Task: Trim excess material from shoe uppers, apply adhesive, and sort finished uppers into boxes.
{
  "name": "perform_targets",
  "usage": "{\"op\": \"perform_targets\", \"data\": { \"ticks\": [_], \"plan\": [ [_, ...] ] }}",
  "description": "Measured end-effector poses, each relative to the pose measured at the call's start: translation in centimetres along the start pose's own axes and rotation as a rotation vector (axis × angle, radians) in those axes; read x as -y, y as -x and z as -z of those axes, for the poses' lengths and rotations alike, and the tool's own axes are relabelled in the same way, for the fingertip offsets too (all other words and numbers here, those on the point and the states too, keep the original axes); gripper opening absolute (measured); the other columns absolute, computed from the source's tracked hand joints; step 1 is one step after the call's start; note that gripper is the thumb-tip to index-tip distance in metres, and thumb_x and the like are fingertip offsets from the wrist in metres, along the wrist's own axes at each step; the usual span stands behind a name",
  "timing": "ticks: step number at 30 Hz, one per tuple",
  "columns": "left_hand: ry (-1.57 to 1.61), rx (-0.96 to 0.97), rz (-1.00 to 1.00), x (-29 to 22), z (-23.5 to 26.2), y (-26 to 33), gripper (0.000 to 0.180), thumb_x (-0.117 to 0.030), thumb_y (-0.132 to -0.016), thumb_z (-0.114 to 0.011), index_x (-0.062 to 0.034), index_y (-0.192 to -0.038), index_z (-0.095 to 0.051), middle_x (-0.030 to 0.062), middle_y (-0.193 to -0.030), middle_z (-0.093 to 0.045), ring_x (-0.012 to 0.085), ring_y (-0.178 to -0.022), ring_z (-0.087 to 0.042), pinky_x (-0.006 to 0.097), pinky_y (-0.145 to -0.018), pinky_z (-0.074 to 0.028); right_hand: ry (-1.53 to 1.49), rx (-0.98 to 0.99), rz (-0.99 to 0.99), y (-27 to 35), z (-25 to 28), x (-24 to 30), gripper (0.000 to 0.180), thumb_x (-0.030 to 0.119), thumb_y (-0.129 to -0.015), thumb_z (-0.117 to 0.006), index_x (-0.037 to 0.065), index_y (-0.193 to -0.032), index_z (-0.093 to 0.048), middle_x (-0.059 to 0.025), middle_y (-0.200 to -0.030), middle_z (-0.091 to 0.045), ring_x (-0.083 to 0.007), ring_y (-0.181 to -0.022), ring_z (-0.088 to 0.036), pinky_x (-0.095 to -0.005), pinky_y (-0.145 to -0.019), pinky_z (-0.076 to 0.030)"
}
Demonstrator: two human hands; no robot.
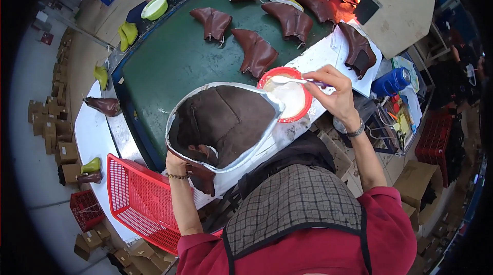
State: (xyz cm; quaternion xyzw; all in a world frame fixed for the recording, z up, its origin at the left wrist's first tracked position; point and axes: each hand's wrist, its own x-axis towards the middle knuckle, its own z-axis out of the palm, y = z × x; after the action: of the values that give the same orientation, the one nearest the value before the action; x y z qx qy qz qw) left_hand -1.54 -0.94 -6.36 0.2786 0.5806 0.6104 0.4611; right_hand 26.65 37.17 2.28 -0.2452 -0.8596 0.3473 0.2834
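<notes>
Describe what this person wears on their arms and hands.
Both hands are bare, no gloves. Red sleeves are pushed up above the elbows. The left hand has a thin beaded bracelet at the wrist; the right hand has a metal-banded wristwatch.

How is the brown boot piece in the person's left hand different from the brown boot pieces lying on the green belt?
The held boot piece is turned inside out, showing a dull fuzzy lining with a whitish coated edge; the boot pieces on the green belt show their smooth, shiny outer side. The held one is gripped by the left hand, while the others lie loose on the belt, untouched. All are brown boot uppers of like shape.
</notes>
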Motion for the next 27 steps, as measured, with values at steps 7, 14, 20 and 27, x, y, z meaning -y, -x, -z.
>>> {"op": "perform_targets", "data": {
  "ticks": [7,14,20,27],
  "plan": [
    [0.086,0.073,-0.008,-1.0,-0.9,-1.3,0.067,0.0,-0.075,-0.076,-0.0035,-0.137,-0.052,0.0132,-0.125,-0.063,0.0239,-0.09,-0.07,0.039,-0.066,-0.06,-0.172,0.045,0.22,-1.5,0.9,2.1,0.02,0.001,-0.079,-0.077,0.002,-0.099,-0.077,-0.0055,-0.086,-0.064,-0.0119,-0.076,-0.061,-0.0245,-0.065,-0.048],
    [0.19,0.139,0.012,-1.5,-3.3,-2.6,0.067,0.002,-0.075,-0.075,-0.0036,-0.138,-0.051,0.0141,-0.124,-0.064,0.0257,-0.09,-0.07,0.04,-0.066,-0.06,-0.16,0.097,0.261,-3.1,0.3,3.5,0.017,0.005,-0.08,-0.077,0.005,-0.097,-0.078,-0.0058,-0.086,-0.065,-0.0146,-0.075,-0.061,-0.0273,-0.067,-0.047],
    [0.271,0.151,0.01,-1.6,-6.5,-4.5,0.067,0.003,-0.075,-0.074,-0.0037,-0.138,-0.051,0.0149,-0.123,-0.064,0.0272,-0.09,-0.071,0.042,-0.065,-0.06,-0.09,0.179,0.54,-6.6,-0.3,5.1,0.018,0.011,-0.077,-0.08,0.01,-0.095,-0.079,-0.0026,-0.085,-0.066,-0.0153,-0.08,-0.06,-0.0319,-0.079,-0.04],
    [0.372,0.201,-0.001,-1.6,-8.7,-3.7,0.067,0.005,-0.076,-0.072,-0.0038,-0.138,-0.05,0.0158,-0.122,-0.065,0.0291,-0.09,-0.071,0.043,-0.065,-0.06,-0.04,0.309,0.744,-9.8,-2.4,6.9,0.016,0.019,-0.077,-0.082,0.016,-0.093,-0.079,0.0029,-0.086,-0.063,-0.013,-0.082,-0.059,-0.0321,-0.083,-0.035]
  ]
}}
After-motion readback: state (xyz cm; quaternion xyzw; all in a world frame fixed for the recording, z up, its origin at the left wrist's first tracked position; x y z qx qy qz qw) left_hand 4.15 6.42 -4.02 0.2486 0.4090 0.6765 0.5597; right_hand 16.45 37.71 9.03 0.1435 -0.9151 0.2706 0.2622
